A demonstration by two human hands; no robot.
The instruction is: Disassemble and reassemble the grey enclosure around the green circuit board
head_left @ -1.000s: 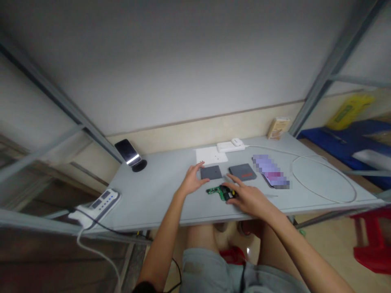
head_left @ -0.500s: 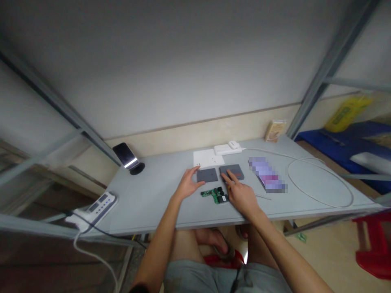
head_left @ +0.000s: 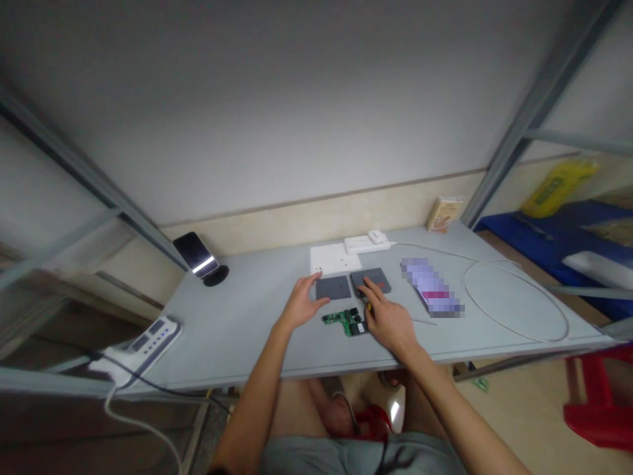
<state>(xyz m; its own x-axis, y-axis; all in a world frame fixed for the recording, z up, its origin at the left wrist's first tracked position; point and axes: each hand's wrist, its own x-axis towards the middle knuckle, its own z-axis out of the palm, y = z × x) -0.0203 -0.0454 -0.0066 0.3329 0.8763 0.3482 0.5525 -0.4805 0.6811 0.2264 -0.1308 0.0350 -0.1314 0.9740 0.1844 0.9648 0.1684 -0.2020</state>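
My left hand point(head_left: 301, 305) has its thumb and index finger at the near and far edges of a flat dark grey cover point(head_left: 333, 287), gripping its left end as it lies on the table. In my right hand point(head_left: 390, 322) the fingers are curled around what looks like a screwdriver point(head_left: 425, 322); its thin shaft sticks out to the right, and a bit of yellow shows at the fingers. Fingertips of this hand touch a thicker grey case point(head_left: 376, 280) beside the cover. Between the hands lies a green circuit board point(head_left: 345, 320) with black parts, next to the right fingers.
Behind the cover is a white sheet point(head_left: 327, 257) with small dark bits on it. A white power strip point(head_left: 366, 245) trails a cable point(head_left: 467, 290). To the right lies a blurred phone point(head_left: 430, 287); a phone on a stand point(head_left: 195, 254) and a white device point(head_left: 148, 343) are leftward.
The view has shifted slightly. The right fingers have slid a little nearer on the grey case. My left hand stays at the cover, and the circuit board lies where it was.
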